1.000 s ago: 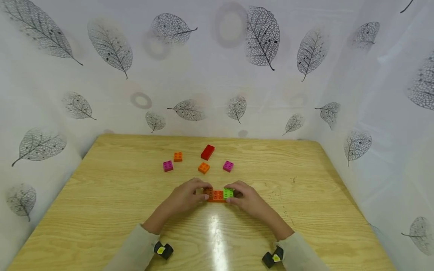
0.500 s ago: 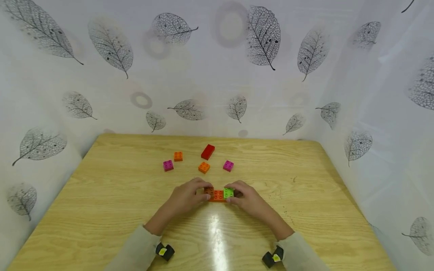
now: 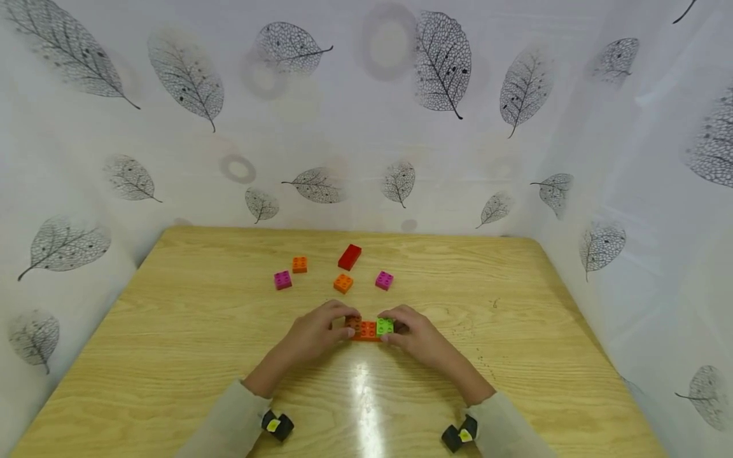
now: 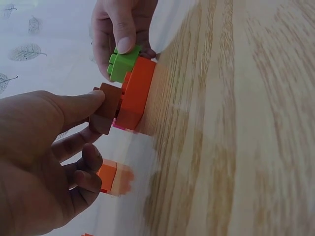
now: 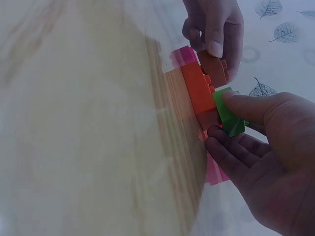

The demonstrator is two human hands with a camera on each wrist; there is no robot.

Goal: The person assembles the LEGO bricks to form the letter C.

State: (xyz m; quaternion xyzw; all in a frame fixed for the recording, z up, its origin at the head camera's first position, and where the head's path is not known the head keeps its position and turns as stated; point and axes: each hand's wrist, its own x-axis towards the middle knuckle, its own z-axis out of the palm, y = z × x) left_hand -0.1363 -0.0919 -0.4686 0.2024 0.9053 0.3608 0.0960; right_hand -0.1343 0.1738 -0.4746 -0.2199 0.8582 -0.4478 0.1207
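Note:
A long orange-red toy brick [image 3: 368, 329] lies on the table near its middle, its centre studs uncovered. My left hand [image 3: 315, 331] pinches a square brown brick [image 4: 106, 108] between thumb and fingers at the long brick's left end. At the right end, my right hand [image 3: 422, 336] pinches a square light-green brick [image 5: 227, 113]. Both small bricks sit over the long brick's studs. The left wrist view shows the brown one slightly tilted; whether either is pressed fully down, I cannot tell. The fingers hide the outer sides of both.
Behind the hands lie a red brick [image 3: 350, 257], two orange bricks [image 3: 343, 284] and two magenta bricks [image 3: 384, 280]. They rest apart from one another on the wooden table [image 3: 172, 356]. A leaf-patterned white curtain [image 3: 355, 127] stands along the back and sides.

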